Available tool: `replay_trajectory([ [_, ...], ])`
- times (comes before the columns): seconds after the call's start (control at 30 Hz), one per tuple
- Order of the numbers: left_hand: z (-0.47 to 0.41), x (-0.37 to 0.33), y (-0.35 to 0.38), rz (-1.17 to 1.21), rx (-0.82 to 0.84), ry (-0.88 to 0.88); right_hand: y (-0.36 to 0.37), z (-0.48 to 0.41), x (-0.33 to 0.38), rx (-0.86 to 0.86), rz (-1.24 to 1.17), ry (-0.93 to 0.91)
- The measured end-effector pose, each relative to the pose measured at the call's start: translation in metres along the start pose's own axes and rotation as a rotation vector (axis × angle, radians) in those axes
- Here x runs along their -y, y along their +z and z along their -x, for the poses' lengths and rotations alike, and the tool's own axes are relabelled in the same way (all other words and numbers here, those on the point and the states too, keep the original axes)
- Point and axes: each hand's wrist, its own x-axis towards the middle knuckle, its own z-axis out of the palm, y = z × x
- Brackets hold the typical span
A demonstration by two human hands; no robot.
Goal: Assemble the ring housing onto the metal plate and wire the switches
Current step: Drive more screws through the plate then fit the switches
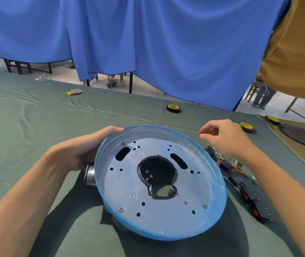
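Note:
A round metal plate (166,206) with a blue-rimmed ring housing (220,184) around it sits tilted on the green cloth, with a black-taped hole in its middle. My left hand (85,149) grips the ring's far left edge, thumb over the rim. Just off the ring's far right edge, my right hand (225,138) hovers with loosely curled fingers and holds nothing. A string of black switches (240,180) with red and yellow wires lies on the cloth to the right of the ring, partly under my right wrist. A small metal cylinder (89,176) pokes out below the ring's left side.
Two yellow-cored tape rolls (173,107) (247,126) lie beyond the plate, and a third (272,120) sits on a tan mat with dark parts (301,136) at the right. A scrap (74,92) lies far left. Blue curtains hang behind the table.

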Motion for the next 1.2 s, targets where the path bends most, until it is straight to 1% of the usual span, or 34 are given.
replay_trajectory([
  [0.13,0.002,0.0,0.0,-0.071,-0.023,-0.018,0.005,0.015,-0.014,0.226,0.15,0.036],
  [0.2,0.003,0.0,-0.002,-0.076,-0.01,-0.017,0.008,0.02,-0.016,0.285,0.157,0.037],
  [0.4,0.004,-0.001,-0.003,-0.121,-0.001,-0.027,0.011,0.025,-0.017,0.336,0.128,0.016],
  [0.57,0.007,-0.003,-0.008,-0.107,-0.004,-0.031,0.017,0.027,-0.021,0.33,0.08,0.036],
  [0.77,0.007,0.0,-0.013,-0.111,-0.012,-0.023,0.022,0.026,-0.022,0.341,0.116,0.029],
  [0.9,0.008,0.0,-0.012,-0.104,-0.019,-0.019,0.02,0.025,-0.024,0.379,0.178,0.025],
  [0.97,0.009,0.001,-0.012,-0.096,-0.019,-0.023,0.019,0.023,-0.027,0.336,0.199,0.044],
  [1.0,0.01,0.001,-0.012,-0.094,-0.021,-0.027,0.017,0.022,-0.028,0.283,0.176,0.06],
  [1.13,0.01,0.001,-0.007,-0.121,-0.051,-0.029,0.004,0.017,-0.019,0.02,-0.107,0.104],
  [1.2,0.009,-0.001,-0.001,-0.147,-0.056,-0.024,-0.003,0.015,-0.006,-0.048,-0.144,0.055],
])
